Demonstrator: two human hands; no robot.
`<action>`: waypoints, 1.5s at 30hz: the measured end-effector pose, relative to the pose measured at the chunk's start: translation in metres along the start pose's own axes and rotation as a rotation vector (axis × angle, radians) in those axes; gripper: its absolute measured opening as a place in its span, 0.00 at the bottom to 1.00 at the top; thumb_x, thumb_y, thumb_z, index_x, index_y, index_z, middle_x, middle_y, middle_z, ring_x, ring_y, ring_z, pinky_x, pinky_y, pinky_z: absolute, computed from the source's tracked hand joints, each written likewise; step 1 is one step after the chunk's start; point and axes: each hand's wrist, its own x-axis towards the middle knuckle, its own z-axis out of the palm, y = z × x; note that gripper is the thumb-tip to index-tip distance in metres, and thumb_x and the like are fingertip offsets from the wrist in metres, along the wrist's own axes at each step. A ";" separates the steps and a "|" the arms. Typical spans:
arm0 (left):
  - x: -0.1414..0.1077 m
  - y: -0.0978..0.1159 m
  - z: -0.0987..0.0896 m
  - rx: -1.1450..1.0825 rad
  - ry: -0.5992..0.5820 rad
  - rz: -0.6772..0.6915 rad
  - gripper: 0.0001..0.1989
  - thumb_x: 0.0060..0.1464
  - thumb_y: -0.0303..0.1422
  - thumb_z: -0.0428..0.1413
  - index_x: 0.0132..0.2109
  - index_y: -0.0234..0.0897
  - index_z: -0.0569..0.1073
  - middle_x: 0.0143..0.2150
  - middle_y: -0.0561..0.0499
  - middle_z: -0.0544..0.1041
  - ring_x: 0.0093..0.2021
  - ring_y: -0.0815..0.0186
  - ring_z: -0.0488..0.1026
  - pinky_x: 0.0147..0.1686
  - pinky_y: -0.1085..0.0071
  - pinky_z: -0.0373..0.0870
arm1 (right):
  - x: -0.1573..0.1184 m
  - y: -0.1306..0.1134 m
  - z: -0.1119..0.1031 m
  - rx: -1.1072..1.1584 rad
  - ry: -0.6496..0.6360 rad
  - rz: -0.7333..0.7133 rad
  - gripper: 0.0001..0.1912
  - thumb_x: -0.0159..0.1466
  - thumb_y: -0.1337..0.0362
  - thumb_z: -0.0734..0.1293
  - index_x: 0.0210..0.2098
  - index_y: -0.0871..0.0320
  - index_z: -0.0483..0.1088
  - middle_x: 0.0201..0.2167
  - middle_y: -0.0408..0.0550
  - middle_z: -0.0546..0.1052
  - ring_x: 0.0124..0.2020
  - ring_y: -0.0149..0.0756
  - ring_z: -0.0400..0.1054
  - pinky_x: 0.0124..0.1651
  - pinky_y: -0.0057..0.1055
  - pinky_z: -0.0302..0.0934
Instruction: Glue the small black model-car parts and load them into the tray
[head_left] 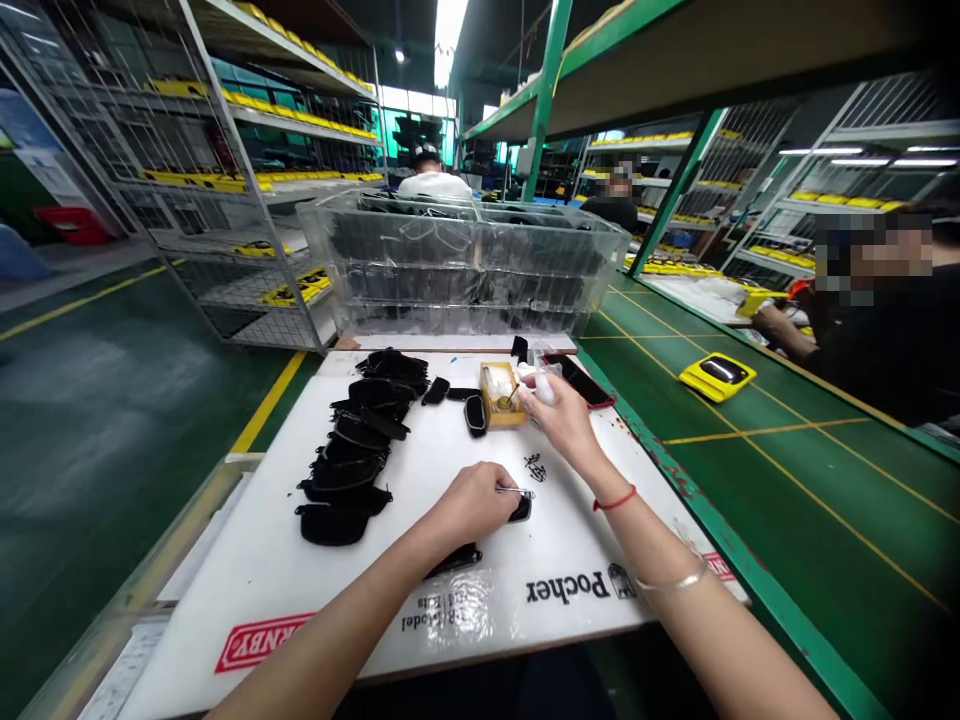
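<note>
My left hand is closed around thin metal tweezers, whose tips reach over a small black plastic part on the white board. Further up the board, my right hand pinches a small white bottle beside a yellow open box with pale contents. Between the hands lies a little heap of thin black pieces. A black part with a pale rim rests against the box's left side. Another black part is partly hidden beneath my left forearm.
Overlapping black parts form a long row on the board's left. A phone lies at the back right. Behind stands a clear plastic bin. A yellow tray sits on the green bench, with a co-worker at right.
</note>
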 end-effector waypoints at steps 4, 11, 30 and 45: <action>0.003 -0.003 0.002 -0.007 -0.006 -0.016 0.09 0.45 0.32 0.52 0.31 0.36 0.76 0.33 0.48 0.79 0.35 0.63 0.73 0.34 0.70 0.65 | 0.007 0.001 0.010 -0.061 0.041 -0.084 0.07 0.60 0.62 0.64 0.35 0.56 0.72 0.32 0.44 0.76 0.34 0.35 0.68 0.40 0.31 0.61; 0.005 0.000 0.000 -0.053 -0.016 -0.054 0.08 0.42 0.30 0.55 0.31 0.35 0.77 0.33 0.47 0.79 0.33 0.64 0.73 0.30 0.73 0.66 | -0.035 -0.029 -0.030 -0.146 0.390 -0.161 0.07 0.60 0.63 0.66 0.37 0.57 0.72 0.35 0.46 0.74 0.36 0.34 0.68 0.42 0.30 0.62; 0.003 0.001 0.000 -0.034 -0.037 -0.040 0.08 0.43 0.29 0.54 0.31 0.35 0.77 0.33 0.47 0.79 0.35 0.63 0.73 0.32 0.72 0.66 | -0.100 -0.036 -0.044 -0.179 0.147 -0.144 0.05 0.61 0.66 0.66 0.37 0.56 0.71 0.34 0.45 0.75 0.35 0.35 0.69 0.41 0.33 0.65; -0.005 -0.009 0.002 -0.145 -0.005 0.039 0.11 0.46 0.40 0.55 0.34 0.40 0.76 0.33 0.52 0.77 0.32 0.66 0.71 0.30 0.73 0.64 | -0.087 -0.033 -0.060 -0.201 0.324 0.015 0.07 0.58 0.61 0.68 0.37 0.55 0.73 0.29 0.44 0.74 0.29 0.32 0.68 0.35 0.30 0.62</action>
